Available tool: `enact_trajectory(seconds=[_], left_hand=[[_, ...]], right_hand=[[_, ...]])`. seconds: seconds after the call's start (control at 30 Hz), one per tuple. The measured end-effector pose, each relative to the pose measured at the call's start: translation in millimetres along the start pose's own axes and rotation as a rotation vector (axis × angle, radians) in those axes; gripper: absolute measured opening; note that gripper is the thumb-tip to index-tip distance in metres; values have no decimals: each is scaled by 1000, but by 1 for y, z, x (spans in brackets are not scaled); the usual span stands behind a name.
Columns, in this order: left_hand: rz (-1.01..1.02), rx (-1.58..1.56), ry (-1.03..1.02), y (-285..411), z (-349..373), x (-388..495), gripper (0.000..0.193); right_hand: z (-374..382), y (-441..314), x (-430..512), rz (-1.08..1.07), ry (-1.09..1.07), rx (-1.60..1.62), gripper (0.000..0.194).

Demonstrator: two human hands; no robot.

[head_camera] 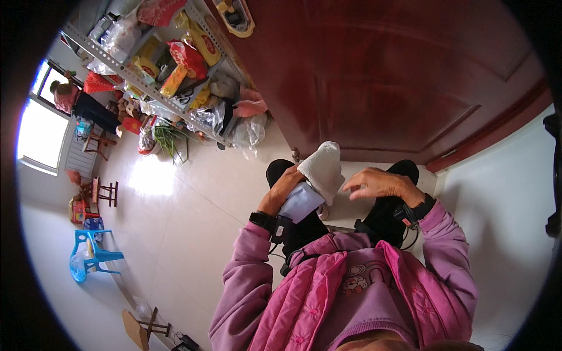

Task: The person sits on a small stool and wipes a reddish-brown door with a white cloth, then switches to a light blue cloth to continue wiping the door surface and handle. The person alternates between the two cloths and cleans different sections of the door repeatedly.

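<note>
My left hand [287,183] holds a white textured cloth [324,171], which hides most of its fingers. Below the cloth, a pale blue piece of fabric [302,202] lies against my left wrist and over my dark-trousered leg. To the right of the cloth is my right hand [373,183], with its fingers apart and slightly bent, touching nothing that shows. It hovers above my other knee.
A dark red panelled door [377,87] stands in front of me. At the upper left, a metal shelf rack [145,85] holds bags and scissors, with green stalks [169,139] on the floor beside it. Further left are a blue plastic chair [90,259], small wooden stools [107,194] and another person [79,103] by the window.
</note>
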State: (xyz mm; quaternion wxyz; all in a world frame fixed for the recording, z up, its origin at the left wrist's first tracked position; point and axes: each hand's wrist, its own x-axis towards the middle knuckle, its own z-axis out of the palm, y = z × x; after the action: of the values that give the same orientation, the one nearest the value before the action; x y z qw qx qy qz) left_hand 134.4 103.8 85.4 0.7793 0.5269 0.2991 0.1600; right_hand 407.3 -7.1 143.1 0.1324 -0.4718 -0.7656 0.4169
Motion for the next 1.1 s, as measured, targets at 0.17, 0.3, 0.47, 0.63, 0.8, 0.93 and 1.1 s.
enact_trajectory(seconds=[0.17,0.3,0.47,0.63,0.8,0.93,1.1], left_hand=[[103,402,-1,16,3,-3,36],[206,615,-14,21,10,-1,39],[186,750,-31,29,24,-6,48],[269,863,-47,33,34,-11,54],[281,831,-15,34,35,-11,54],[388,737,38,35,34,-9,52],[344,703,66,35,28,-6,52]], right_hand=[[-17,6,4,3,507,-79,21],[-17,9,12,123,651,3,18],[-3,22,24,43,699,100,23],[5,40,27,172,495,140,21],[8,51,29,184,540,414,19],[3,51,25,204,589,673,18],[-6,43,23,132,659,763,18]])
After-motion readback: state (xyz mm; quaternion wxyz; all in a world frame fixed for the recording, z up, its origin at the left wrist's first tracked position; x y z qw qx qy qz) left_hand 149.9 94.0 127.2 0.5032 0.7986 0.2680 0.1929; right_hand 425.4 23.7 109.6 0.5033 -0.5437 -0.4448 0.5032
